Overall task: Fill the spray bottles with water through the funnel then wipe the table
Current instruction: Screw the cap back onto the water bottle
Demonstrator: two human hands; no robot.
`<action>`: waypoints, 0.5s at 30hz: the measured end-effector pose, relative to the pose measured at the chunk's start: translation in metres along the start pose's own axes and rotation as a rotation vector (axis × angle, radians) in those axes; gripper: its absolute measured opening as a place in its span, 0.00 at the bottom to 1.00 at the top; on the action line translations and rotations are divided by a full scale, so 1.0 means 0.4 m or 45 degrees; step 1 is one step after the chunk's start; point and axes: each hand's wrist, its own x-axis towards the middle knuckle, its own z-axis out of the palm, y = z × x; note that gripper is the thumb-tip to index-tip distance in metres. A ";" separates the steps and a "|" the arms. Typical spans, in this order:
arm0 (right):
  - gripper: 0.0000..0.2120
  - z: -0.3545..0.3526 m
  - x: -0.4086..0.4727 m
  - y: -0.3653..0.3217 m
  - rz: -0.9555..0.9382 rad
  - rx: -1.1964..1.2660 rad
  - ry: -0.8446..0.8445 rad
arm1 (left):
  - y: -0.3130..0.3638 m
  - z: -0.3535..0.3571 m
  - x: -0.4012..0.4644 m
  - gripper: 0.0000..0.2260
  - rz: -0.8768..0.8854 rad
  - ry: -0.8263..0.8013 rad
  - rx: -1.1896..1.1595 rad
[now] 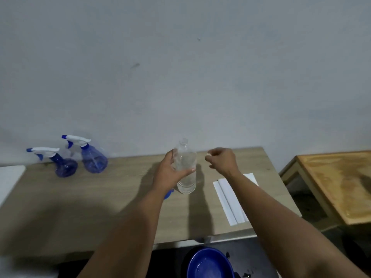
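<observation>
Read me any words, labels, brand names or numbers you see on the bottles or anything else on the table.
None can be read.
Clear water bottle: no label shows.
Two blue spray bottles: no print shows.
White folded cloth: blank.

2 blue spray bottles (pixel 80 157), white triggers; seemingly clear bottle (pixel 185 167)

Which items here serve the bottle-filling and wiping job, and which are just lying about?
Job: two spray bottles; clear water bottle in the left hand; small white cap in the right hand; folded white cloth.
Lying about: blue basin; wooden side table.
</observation>
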 end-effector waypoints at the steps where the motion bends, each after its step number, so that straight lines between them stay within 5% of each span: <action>1: 0.12 -0.019 0.007 -0.065 -0.074 0.059 0.008 | 0.005 -0.002 0.000 0.39 0.005 -0.015 -0.003; 5: 0.14 -0.045 -0.017 -0.266 -0.459 0.006 -0.161 | 0.000 0.003 0.001 0.39 0.004 -0.029 -0.027; 8: 0.15 -0.022 -0.059 -0.320 -0.677 -0.416 -0.342 | -0.009 0.004 0.009 0.41 -0.029 -0.037 -0.038; 15: 0.16 -0.003 -0.074 -0.311 -0.700 -0.637 -0.344 | -0.013 -0.006 0.020 0.45 -0.018 -0.094 -0.034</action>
